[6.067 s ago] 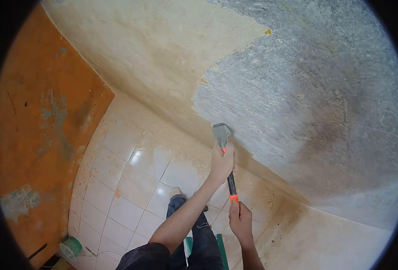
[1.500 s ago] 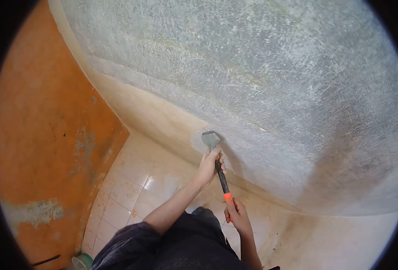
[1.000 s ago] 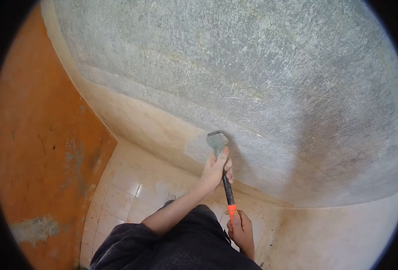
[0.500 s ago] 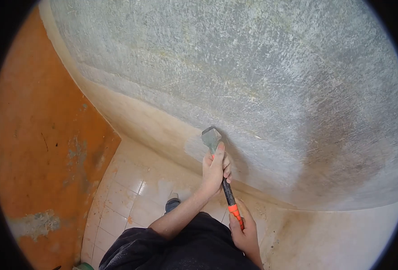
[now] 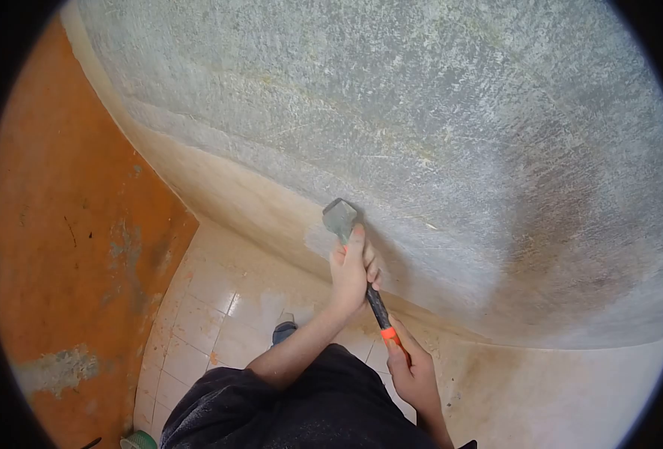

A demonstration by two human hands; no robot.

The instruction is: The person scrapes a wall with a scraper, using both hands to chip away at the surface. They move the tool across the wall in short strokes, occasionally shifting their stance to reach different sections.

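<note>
A long-handled scraper (image 5: 377,306) with a black and orange handle slants up to the left across the middle of the view. Its dusty grey-green head (image 5: 339,217) is against the lower part of the grey, scratched wall (image 5: 391,112). High on the handle, just below the head, my left hand (image 5: 352,273) is closed with its thumb pointing along the tool. My right hand (image 5: 412,372) wraps the orange lower end of the handle. That hand covers the handle's tip.
To the left is an orange wall (image 5: 54,224) with peeled grey patches. A beige band (image 5: 226,183) runs along the grey wall's bottom. Dusty white floor tiles (image 5: 200,318) lie below, with a shoe (image 5: 285,326) on them. A green mesh object (image 5: 138,440) shows at the lower left.
The scraper's head has shifted a little up and to the left along the wall. Both hands have moved with it and keep their hold on the handle.
</note>
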